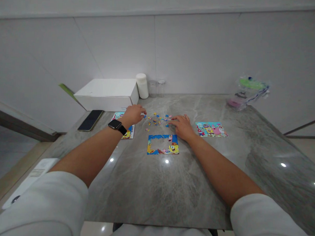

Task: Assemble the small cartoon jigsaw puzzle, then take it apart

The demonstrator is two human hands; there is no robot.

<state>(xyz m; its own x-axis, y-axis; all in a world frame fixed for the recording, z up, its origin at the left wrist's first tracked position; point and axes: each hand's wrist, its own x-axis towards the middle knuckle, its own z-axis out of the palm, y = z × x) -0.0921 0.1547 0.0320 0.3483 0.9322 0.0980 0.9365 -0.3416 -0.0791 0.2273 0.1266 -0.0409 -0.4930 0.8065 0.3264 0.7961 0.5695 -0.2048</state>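
Note:
Several small loose puzzle pieces (155,122) lie scattered on the grey table between my hands. Nearer to me is a blue-edged puzzle (173,148), partly put together, with an opening in its middle. My left hand (134,114) is at the left edge of the loose pieces, above a colourful picture sheet (129,132); its fingers are bent, with a small piece at the fingertips. My right hand (183,126) rests at the right edge of the pieces, fingers apart, fingertips touching or beside some of them. A second picture card (211,129) lies to its right.
At the back left stand a white box (107,92), a white bottle (142,86) and clear glasses (161,88). A phone (90,120) lies left. A plastic bag (248,92) sits back right. A white device (32,177) is at the left edge.

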